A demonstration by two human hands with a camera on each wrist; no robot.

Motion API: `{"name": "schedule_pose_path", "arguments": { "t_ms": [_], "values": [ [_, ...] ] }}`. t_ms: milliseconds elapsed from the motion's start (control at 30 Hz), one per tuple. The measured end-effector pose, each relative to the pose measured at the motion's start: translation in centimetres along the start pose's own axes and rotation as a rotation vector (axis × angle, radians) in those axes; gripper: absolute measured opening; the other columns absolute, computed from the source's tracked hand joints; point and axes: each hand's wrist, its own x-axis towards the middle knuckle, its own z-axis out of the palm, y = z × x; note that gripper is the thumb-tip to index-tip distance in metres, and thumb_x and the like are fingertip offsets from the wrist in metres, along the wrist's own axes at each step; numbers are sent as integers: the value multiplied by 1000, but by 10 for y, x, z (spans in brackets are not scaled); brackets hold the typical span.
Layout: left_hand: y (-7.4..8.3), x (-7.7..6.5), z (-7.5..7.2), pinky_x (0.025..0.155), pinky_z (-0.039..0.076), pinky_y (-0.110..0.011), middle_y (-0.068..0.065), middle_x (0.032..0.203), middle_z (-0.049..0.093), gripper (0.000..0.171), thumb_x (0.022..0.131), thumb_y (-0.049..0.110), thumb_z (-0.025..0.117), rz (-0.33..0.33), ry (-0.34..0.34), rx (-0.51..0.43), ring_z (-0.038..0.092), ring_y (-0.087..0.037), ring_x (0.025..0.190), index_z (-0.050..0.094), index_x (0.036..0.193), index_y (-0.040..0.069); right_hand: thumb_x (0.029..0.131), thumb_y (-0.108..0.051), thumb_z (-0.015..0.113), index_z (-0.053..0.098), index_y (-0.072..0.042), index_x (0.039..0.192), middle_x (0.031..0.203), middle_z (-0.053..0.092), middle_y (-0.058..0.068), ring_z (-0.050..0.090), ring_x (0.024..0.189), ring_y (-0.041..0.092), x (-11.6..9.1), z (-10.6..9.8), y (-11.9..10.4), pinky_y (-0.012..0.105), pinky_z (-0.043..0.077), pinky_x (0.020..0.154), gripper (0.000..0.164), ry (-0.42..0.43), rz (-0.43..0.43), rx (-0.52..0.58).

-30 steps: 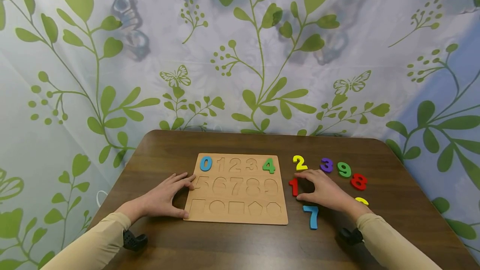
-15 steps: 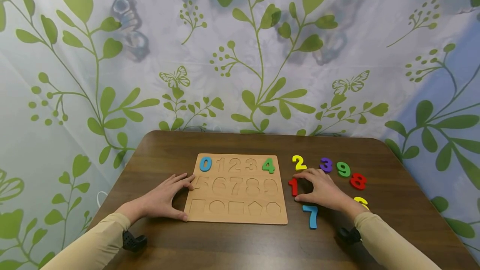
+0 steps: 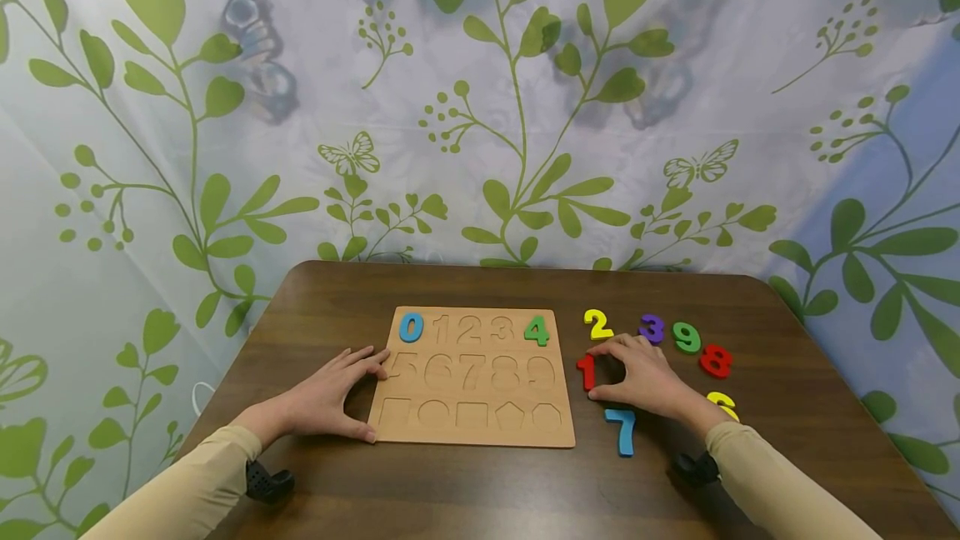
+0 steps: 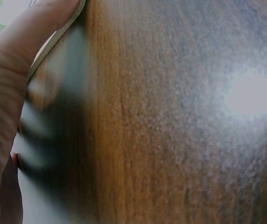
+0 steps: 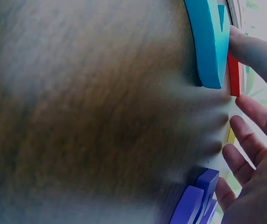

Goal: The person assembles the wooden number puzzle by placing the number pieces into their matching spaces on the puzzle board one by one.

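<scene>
Seemingly for steadiness, the wooden board (image 3: 474, 348) is touched along its left edge by the spread, relaxed left hand (image 3: 322, 394). Beyond its right edge, on the tabletop (image 3: 480, 490), the red 1 (image 3: 587, 373) is pinched lengthwise by the right hand (image 3: 641, 373), presumably for secure lifting.

Brown wooden table (image 3: 442, 490). On it: board (image 3: 474, 396), flat, at centre; to its right, red 1 (image 3: 588, 374) just beside, yellow 2 (image 3: 601, 327) far, blue 7 (image 3: 625, 435) near; farther right, purple 3 (image 3: 655, 329), green 9 (image 3: 688, 342), red 8 (image 3: 716, 362), yellow 6 (image 3: 722, 400).
</scene>
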Motion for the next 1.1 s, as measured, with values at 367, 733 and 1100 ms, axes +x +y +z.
{"name": "schedule_pose_path", "arguments": {
  "t_ms": [367, 733, 1100],
  "values": [
    [2, 1, -3, 120, 12, -66, -8, 165, 31, 77, 74, 70, 79, 2, -10, -7, 21, -40, 152, 54, 130, 24, 74, -64, 84, 69, -21, 127, 129, 58, 10, 45, 119, 35, 0, 2, 1, 67, 33, 97, 70, 12, 13, 4],
    [1, 1, -3, 120, 11, -65, -8, 165, 31, 77, 75, 70, 79, -5, -20, -17, 20, -40, 153, 54, 131, 24, 74, -64, 83, 69, -21, 125, 129, 59, 9, 45, 119, 35, 0, 1, 1, 69, 33, 97, 68, 4, 15, 10],
    [1, 1, -2, 120, 11, -65, -7, 166, 30, 78, 74, 71, 79, -13, -24, -17, 20, -39, 153, 53, 131, 24, 74, -65, 83, 70, -22, 125, 127, 59, 8, 45, 120, 36, 0, 2, 1, 69, 32, 98, 68, 15, 21, 10]
  ]
}}
